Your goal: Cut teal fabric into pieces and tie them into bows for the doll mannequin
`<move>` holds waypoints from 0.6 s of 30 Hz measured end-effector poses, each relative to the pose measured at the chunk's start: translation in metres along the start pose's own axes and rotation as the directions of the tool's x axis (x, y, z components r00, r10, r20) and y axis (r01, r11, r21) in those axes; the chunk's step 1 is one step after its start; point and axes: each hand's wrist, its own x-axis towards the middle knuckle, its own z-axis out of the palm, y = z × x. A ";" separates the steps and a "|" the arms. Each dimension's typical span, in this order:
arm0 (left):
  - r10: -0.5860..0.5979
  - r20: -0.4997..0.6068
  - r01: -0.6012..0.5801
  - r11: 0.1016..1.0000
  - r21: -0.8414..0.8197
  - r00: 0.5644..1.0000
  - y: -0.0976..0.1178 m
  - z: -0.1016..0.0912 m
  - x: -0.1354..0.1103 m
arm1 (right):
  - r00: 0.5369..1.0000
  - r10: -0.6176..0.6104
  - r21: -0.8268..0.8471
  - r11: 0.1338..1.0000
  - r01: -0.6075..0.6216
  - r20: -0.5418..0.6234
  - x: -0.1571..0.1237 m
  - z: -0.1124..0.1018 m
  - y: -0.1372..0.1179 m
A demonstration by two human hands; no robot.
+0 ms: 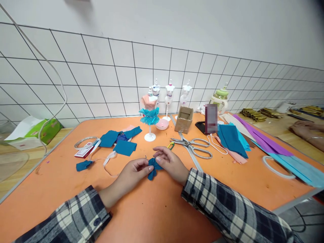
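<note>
Between my two hands is a gathered piece of dark teal crepe paper (152,174), bunched at its middle like a bow. My left hand (135,173) pinches its left side between thumb and fingers. From the other side my right hand (170,163) grips it with thumb and fingertips, partly covering it. Just beyond stand metal scissors (192,145), lying with blades partly apart, and small yellow-green snips (171,145). A miniature dress form (149,108) on a white stand wears a peach top and a ruffled turquoise skirt.
Teal paper pieces (125,147), a roll of tape (86,143) and a white ribbon (109,158) lie left. Behind are a small cardboard box (184,119), a pink bowl (162,124) and a phone (211,118). Coloured paper sheets (265,138) lie right; another person's hands (307,130) rest beyond.
</note>
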 end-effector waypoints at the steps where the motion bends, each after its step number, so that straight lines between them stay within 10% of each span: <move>1: 0.001 -0.025 -0.002 1.000 -0.028 1.000 -0.001 -0.001 0.001 | 1.000 0.009 0.040 0.999 -0.009 0.007 0.000 0.001 0.001; 18: 0.025 -0.278 -0.018 1.000 0.025 0.960 -0.003 0.006 0.001 | 0.980 0.197 0.202 0.960 -0.194 0.008 0.001 0.014 0.004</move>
